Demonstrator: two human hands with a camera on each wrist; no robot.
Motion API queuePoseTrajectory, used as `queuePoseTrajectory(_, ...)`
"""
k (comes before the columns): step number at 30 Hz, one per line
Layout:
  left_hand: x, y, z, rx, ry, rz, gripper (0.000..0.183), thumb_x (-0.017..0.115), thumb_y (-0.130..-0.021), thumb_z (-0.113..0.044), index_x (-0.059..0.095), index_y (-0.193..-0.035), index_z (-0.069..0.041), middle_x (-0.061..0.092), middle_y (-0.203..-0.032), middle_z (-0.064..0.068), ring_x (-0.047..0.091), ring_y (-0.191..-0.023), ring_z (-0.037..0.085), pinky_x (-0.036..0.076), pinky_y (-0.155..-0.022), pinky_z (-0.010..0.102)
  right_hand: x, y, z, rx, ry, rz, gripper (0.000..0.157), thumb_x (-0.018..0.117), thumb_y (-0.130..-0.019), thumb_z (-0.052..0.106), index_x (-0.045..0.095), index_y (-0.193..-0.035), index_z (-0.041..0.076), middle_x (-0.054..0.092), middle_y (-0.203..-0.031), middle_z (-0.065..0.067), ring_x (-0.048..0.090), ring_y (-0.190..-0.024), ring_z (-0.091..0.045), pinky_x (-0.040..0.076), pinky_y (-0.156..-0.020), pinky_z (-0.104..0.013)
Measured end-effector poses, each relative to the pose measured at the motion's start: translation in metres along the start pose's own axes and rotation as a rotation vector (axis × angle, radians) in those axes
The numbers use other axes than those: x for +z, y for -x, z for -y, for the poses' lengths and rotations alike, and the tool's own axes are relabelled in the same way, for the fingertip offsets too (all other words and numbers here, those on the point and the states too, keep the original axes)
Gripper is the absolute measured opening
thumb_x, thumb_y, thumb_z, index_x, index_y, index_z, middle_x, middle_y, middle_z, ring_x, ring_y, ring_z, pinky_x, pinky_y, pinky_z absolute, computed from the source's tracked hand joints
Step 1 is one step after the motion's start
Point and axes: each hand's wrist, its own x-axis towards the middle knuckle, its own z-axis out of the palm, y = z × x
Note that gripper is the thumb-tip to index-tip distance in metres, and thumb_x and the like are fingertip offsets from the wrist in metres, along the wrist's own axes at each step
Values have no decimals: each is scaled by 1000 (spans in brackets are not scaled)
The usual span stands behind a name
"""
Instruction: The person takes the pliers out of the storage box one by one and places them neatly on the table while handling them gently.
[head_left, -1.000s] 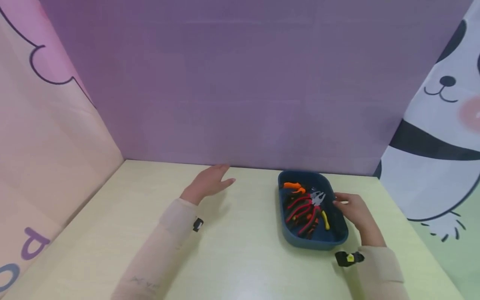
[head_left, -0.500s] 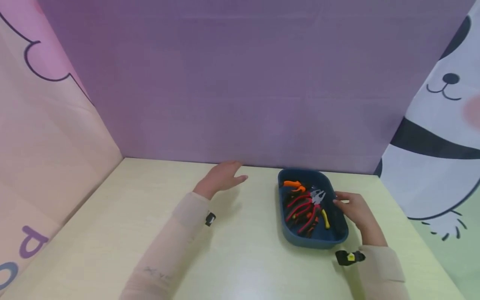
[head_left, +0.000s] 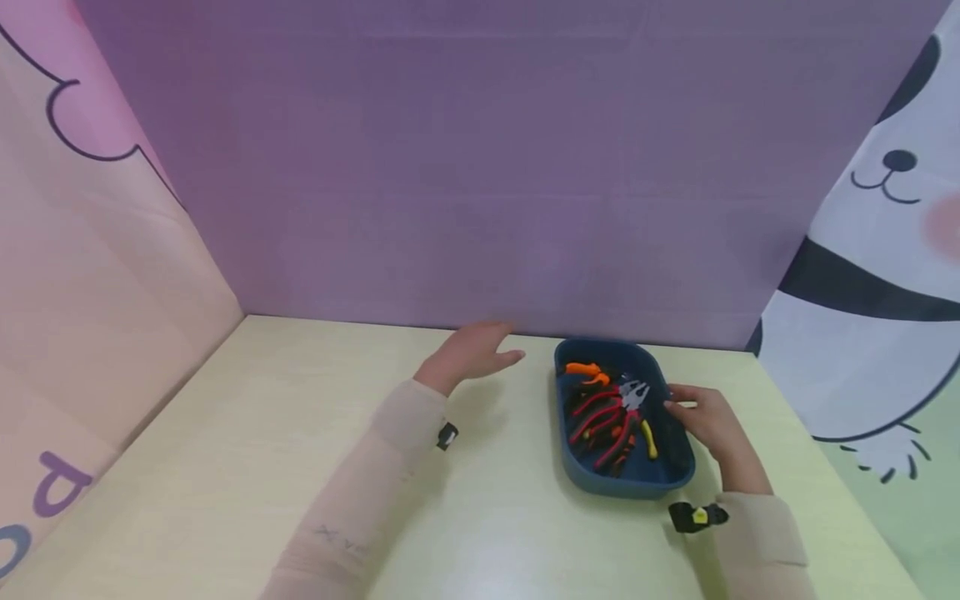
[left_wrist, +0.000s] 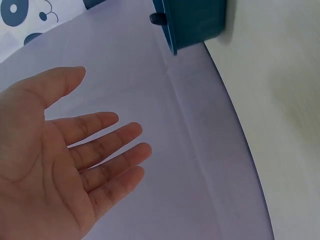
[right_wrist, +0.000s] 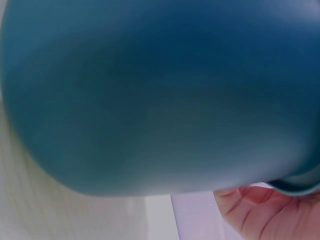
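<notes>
A dark blue plastic bin (head_left: 618,487) stands on the table's right half. Inside lie red-handled pliers (head_left: 632,400) with bare metal jaws, an orange-handled tool (head_left: 583,369), a yellow handle (head_left: 649,440) and several darker tools, partly hidden. At the bin's right rim, my right hand (head_left: 712,423) grips the edge with thumb and fingers; in the right wrist view the bin's wall (right_wrist: 150,105) covers part of that hand (right_wrist: 270,215). My left hand (head_left: 471,360) hovers left of the bin, holding nothing. Its palm and spread fingers show in the left wrist view, apart from the bin (left_wrist: 200,20).
The pale table (head_left: 300,433) meets a purple back wall (head_left: 480,183) just behind the bin. A printed panda panel (head_left: 862,367) rises on the right and a pink-and-cream one (head_left: 112,275) on the left. Bare tabletop spreads left of the bin.
My left hand has moved steadily to the right, closer to the bin, with its fingers still extended. My right hand and the bin have stayed in place.
</notes>
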Motion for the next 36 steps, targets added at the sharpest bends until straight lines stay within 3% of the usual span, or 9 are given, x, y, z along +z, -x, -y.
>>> queuePoseTrajectory(8, 3, -10, -13, 49, -46, 19, 56, 50, -96, -42, 42, -141, -10, 46, -143, 7, 43, -132, 24, 32, -110, 37, 0, 0, 1, 2, -7, -2, 37, 56, -91, 4, 51, -119, -19, 58, -111, -37, 60, -97, -48, 53, -75, -48)
queuePoseTrajectory(21, 9, -24, -32, 76, -67, 34, 53, 54, -94, -39, 44, -139, -12, 50, -140, 4, 47, -127, 21, 36, -107, 36, 1, 0, 2, 21, -17, -15, 36, 57, -89, 3, 52, -119, -18, 60, -107, -35, 64, -91, -40, 53, -69, -34)
queuePoseTrajectory(25, 10, -27, -37, 88, -61, 41, 52, 53, -95, -41, 47, -137, -11, 52, -138, 5, 49, -125, 21, 37, -106, 35, 1, 1, 1, 20, -25, -15, 36, 56, -90, 3, 52, -119, -18, 59, -107, -36, 63, -93, -43, 54, -72, -39)
queuePoseTrajectory(32, 16, -33, -44, 114, -32, 39, 57, 54, -94, -40, 38, -144, -19, 45, -145, 0, 44, -131, 19, 34, -109, 34, 1, 0, -2, 28, -28, -12, 37, 57, -90, 4, 52, -119, -18, 59, -108, -36, 63, -92, -42, 53, -69, -33)
queuePoseTrajectory(36, 19, -35, -46, 140, -28, 11, 60, 57, -93, -39, 35, -145, -21, 42, -146, -1, 44, -130, 18, 36, -107, 34, 1, -1, -2, 27, -36, -11, 37, 57, -90, 5, 51, -119, -18, 58, -109, -36, 62, -94, -44, 54, -72, -40)
